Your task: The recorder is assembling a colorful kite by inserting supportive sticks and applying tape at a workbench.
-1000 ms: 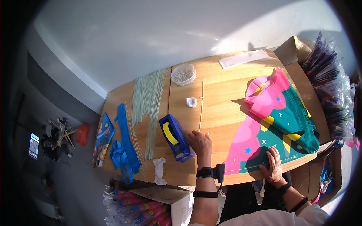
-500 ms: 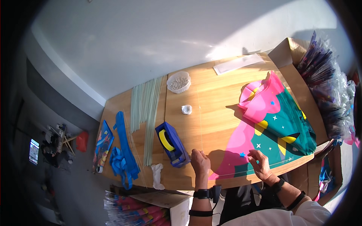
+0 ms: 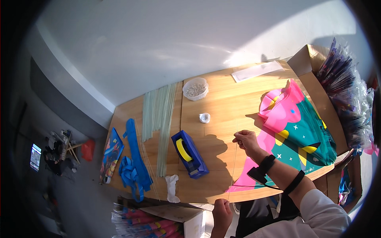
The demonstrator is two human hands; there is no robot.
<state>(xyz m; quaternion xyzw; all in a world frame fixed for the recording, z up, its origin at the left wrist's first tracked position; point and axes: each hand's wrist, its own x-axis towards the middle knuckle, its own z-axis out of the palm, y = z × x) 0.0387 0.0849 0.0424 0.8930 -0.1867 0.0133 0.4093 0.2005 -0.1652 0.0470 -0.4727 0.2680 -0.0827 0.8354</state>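
Observation:
Pinched in my left hand point(image 3: 222, 213), at the table's front edge, is the lower end of a thin pale rod point(image 3: 234, 168). My right hand point(image 3: 247, 143) is closed on the same rod further up, its fingers pressed together over the table. Just right of the rod lies a pink and green printed sheet point(image 3: 285, 152), flat at its near left part and bunched up toward the back. Its near left corner is close to the rod. My right forearm, with black bands on it, crosses over the sheet and hides some of it.
Left of my hands stands a blue tape dispenser point(image 3: 195, 160) with yellow tape. Behind are a crumpled white lump point(image 3: 204, 118) and a white tub point(image 3: 195, 89) of small pieces. Pale green rods point(image 3: 162, 131), blue strips point(image 3: 137, 152) and a white scrap point(image 3: 172, 188) lie leftward. Boxes point(image 3: 319, 93) flank the table.
My right hand has left the sheet's near edge, moving left and up onto the rod. My left hand has drawn down toward me to the table's edge. The view has shifted slightly.

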